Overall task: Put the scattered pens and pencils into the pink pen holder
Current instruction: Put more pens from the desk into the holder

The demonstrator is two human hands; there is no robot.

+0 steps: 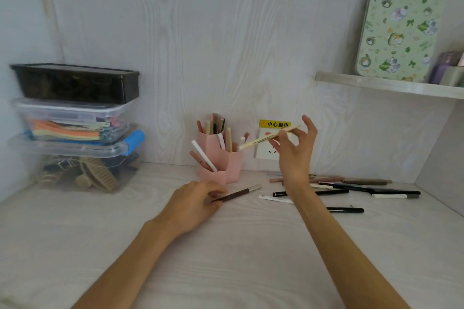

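The desk (238, 246) and wall (200, 32) show pale matt woodgrain; the storage boxes (70, 118) are glossy plastic, the pen holder (233, 165) matt pink plastic.

A small yellow sticker (275, 124) carried the only words that could be read: black Chinese characters, "小心触电". It sat on the wall just above the white wall socket (267, 152). Tiny print ran along the cream pen (268, 137), too small to read.
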